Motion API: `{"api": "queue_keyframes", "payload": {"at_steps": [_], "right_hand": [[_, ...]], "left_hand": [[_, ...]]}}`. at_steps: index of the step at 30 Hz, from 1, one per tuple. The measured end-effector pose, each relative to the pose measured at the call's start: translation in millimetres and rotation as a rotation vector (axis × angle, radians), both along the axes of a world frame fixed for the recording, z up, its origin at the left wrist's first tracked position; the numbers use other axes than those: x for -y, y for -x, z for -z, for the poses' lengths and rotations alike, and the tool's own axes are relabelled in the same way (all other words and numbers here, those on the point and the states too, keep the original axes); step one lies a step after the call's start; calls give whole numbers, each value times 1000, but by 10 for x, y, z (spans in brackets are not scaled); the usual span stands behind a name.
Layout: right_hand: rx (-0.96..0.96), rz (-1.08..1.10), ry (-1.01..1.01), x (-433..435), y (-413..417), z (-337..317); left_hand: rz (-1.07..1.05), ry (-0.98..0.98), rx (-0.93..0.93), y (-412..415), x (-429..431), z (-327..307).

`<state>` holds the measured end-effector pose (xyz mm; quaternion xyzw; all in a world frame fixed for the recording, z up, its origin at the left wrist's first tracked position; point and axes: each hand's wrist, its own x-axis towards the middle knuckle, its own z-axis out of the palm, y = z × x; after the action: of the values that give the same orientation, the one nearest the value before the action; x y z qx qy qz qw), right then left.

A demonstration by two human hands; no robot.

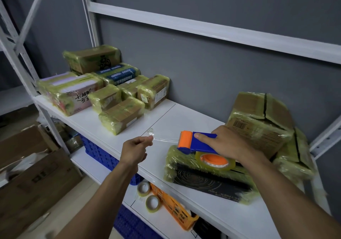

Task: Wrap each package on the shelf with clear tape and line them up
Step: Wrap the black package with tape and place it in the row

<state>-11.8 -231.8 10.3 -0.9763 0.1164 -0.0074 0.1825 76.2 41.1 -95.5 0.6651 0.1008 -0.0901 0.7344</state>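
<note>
- My right grip point(227, 142) is closed round the blue and orange tape dispenser point(195, 141), with my thumb lying along its blue top.
- The dispenser's tape roll point(215, 160) rests on the black package point(208, 179). That package lies near the front edge of the white shelf point(166, 120), under yellowish film.
- My left grip point(133, 149) pinches the free end of a strip of clear tape point(164, 139), which stretches leftward from the dispenser above the shelf.
- A cluster of wrapped packages point(120, 115) sits at the shelf's far left, well apart from the black one.
- Two bigger wrapped boxes point(258, 128) stand just behind my right grip.
- On the lower shelf, spare tape rolls point(147, 203) lie beside an orange crate point(173, 205).
</note>
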Motion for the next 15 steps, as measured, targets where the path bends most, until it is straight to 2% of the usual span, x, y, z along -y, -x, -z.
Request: {"api": "queue_keyframes", "payload": {"at_steps": [11, 15], "right_hand": [[-60, 36, 102, -11, 42, 35], [-71, 45, 159, -3, -47, 49]], "left_hand": [[-18, -5, -146, 15, -116, 310], [-17, 74, -248, 85, -25, 424]]}}
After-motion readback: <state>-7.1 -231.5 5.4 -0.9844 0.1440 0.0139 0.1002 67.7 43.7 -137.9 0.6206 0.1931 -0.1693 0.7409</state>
